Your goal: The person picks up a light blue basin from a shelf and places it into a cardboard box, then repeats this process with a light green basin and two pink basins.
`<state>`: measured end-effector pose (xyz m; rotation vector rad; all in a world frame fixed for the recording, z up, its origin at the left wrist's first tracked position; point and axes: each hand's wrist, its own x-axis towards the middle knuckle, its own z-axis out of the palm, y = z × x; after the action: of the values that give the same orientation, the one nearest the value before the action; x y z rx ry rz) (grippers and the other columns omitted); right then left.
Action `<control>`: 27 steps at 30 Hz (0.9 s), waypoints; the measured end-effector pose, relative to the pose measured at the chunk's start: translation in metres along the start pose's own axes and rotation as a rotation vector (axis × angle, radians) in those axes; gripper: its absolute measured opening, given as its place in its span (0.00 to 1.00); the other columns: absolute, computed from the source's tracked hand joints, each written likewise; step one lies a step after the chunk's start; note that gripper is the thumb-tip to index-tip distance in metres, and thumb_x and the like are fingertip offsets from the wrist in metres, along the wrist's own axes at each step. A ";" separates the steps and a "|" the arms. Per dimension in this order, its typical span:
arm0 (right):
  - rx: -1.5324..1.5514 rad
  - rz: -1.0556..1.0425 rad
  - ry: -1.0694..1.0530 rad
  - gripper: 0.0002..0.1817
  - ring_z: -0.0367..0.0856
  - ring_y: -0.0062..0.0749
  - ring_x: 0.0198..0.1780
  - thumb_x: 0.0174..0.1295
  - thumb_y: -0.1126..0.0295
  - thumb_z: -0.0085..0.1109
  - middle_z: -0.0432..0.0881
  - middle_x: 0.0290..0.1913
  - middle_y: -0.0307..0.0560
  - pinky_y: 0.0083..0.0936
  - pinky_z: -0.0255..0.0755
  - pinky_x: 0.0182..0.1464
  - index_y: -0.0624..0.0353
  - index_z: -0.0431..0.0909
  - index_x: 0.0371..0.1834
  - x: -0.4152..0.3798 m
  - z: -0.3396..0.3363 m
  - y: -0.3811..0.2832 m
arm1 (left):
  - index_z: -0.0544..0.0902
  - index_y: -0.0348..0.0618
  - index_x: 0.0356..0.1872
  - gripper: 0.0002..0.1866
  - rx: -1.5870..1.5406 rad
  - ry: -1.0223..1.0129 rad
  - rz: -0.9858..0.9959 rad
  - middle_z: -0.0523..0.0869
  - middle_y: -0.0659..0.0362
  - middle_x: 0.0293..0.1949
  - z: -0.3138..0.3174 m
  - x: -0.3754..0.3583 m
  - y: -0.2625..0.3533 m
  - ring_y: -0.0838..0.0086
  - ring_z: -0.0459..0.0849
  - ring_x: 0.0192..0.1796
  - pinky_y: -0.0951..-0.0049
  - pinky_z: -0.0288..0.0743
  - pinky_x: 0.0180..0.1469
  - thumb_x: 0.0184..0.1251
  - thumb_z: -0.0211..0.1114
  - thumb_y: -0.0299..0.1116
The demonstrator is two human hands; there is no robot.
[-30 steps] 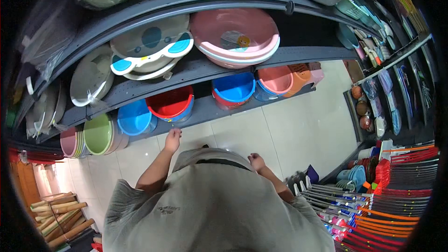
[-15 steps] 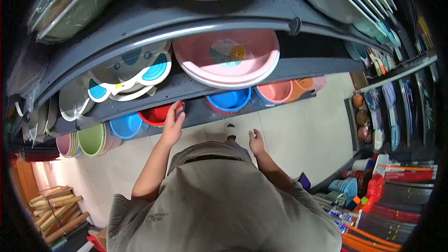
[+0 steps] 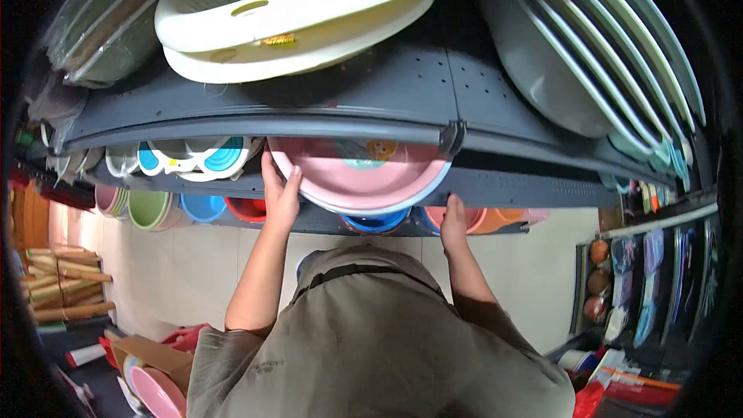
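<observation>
A pink basin [image 3: 364, 186] with a cartoon picture inside lies on the middle shelf, nested in a paler one whose rim shows below. My left hand [image 3: 280, 195] is at its left edge, thumb apart from the fingers, the thumb tip right by the rim. On the other side my right hand [image 3: 455, 228] is raised just below and right of the basin's rim, its fingers extended upward and partly hidden behind one another. Left of my left hand sits a white basin with blue trim [image 3: 193, 161].
White oval basins [image 3: 302, 31] fill the shelf above, with large stacked basins [image 3: 549, 70] at its right. Below stand green [image 3: 151, 209], blue [image 3: 203, 207] and red [image 3: 246, 209] tubs. Bundled wooden poles [image 3: 66, 282] lie left; a pink basin in a box [image 3: 159, 391] is behind left.
The view has shifted closer to the shelves. My left hand has come up to the pink basin's left edge, and my right hand has risen from my side to near its right edge.
</observation>
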<state>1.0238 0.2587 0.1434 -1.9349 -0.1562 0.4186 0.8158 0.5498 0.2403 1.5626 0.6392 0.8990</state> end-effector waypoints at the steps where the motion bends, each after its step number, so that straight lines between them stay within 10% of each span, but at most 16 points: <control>1: -0.006 -0.014 -0.025 0.27 0.72 0.28 0.42 0.69 0.49 0.39 0.74 0.45 0.45 0.24 0.68 0.39 0.58 0.67 0.60 0.000 -0.008 -0.018 | 0.47 0.34 0.70 0.37 -0.034 0.033 0.023 0.57 0.45 0.68 0.004 -0.002 -0.002 0.62 0.57 0.70 0.67 0.49 0.69 0.63 0.55 0.30; 4: 0.193 0.224 -0.179 0.22 0.79 0.27 0.39 0.68 0.57 0.47 0.80 0.38 0.45 0.21 0.72 0.43 0.68 0.73 0.51 0.005 -0.037 -0.062 | 0.48 0.34 0.70 0.37 0.000 0.085 0.038 0.57 0.46 0.68 0.009 -0.007 -0.001 0.61 0.56 0.70 0.67 0.48 0.70 0.61 0.55 0.28; 11: 0.386 -0.262 -0.120 0.04 0.72 0.20 0.31 0.60 0.78 0.56 0.77 0.32 0.39 0.19 0.68 0.35 0.66 0.75 0.37 0.045 -0.040 -0.124 | 0.49 0.34 0.70 0.37 0.064 0.159 0.013 0.56 0.47 0.69 0.016 -0.015 0.001 0.62 0.56 0.70 0.67 0.47 0.70 0.61 0.53 0.29; 27: 0.488 -0.300 -0.328 0.05 0.74 0.24 0.33 0.57 0.82 0.54 0.77 0.33 0.41 0.21 0.69 0.37 0.63 0.75 0.36 0.044 -0.036 -0.120 | 0.47 0.32 0.70 0.36 -0.009 0.176 0.005 0.54 0.47 0.70 0.020 -0.019 -0.005 0.62 0.52 0.72 0.68 0.45 0.71 0.60 0.49 0.32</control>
<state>1.0875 0.2876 0.2558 -1.3294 -0.5036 0.5152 0.8220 0.5246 0.2307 1.4881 0.7558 1.0498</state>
